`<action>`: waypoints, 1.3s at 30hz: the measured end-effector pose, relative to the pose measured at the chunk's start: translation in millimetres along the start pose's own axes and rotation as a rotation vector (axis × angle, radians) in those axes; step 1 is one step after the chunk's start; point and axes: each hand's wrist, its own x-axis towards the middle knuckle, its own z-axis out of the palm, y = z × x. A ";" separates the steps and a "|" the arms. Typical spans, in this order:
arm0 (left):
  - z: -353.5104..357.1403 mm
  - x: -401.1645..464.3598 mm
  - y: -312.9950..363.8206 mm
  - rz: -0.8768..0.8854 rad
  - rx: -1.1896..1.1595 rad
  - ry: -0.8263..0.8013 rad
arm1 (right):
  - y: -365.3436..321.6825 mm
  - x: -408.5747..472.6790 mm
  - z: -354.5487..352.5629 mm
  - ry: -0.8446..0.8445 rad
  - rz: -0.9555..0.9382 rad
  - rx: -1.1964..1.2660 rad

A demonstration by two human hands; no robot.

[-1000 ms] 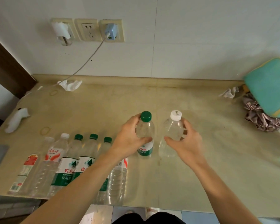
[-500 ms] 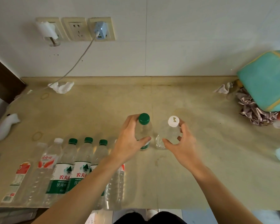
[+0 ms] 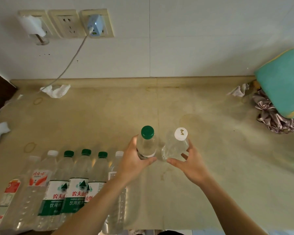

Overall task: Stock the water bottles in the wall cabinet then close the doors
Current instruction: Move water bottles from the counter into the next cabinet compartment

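My left hand (image 3: 134, 161) grips a clear green-capped water bottle (image 3: 147, 142), which is upright over the beige countertop (image 3: 210, 167). Right beside it, my right hand (image 3: 189, 164) curls around a clear white-capped bottle (image 3: 176, 146). The two bottles almost touch. A row of several more water bottles (image 3: 58, 189) lies on the counter at the front left, partly under my left forearm. No wall cabinet is in view.
Wall sockets with a plugged charger (image 3: 95, 25) and its cable are at the back left. Crumpled tissues (image 3: 57, 90) lie near the wall. A teal cloth item (image 3: 285, 82) over crumpled shiny fabric (image 3: 271, 116) sits at the right edge. Rubber bands (image 3: 30, 147) lie left.
Both bottles have come up towards the camera in my hands, so their caps look larger and I see them more from above. The view has shifted slightly.
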 end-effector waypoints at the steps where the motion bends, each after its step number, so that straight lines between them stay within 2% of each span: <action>1: 1.8 0.3 -0.3 -0.011 -0.022 0.010 | 2.1 3.5 1.1 -0.007 0.011 -0.016; 6: 4.8 -2.4 3.7 -0.010 -0.102 0.036 | 0.8 9.8 6.5 -0.023 0.021 -0.016; 12: 1.1 -7.3 11.0 -0.037 -0.213 0.079 | -12.6 -7.1 12.7 0.073 0.021 0.060; 16: -11.8 -7.8 34.0 0.026 -0.249 0.092 | -32.6 -21.2 9.3 0.174 -0.029 0.089; 25: -65.4 -8.2 163.6 0.384 -0.352 0.129 | -148.4 -52.9 -34.5 0.385 -0.345 0.160; 33: -129.9 -33.4 317.2 0.795 -0.344 0.192 | -307.2 -104.0 -94.5 0.520 -0.763 0.160; 39: -174.5 -57.4 421.7 1.040 -0.377 0.244 | -416.7 -142.1 -128.5 0.599 -0.988 0.106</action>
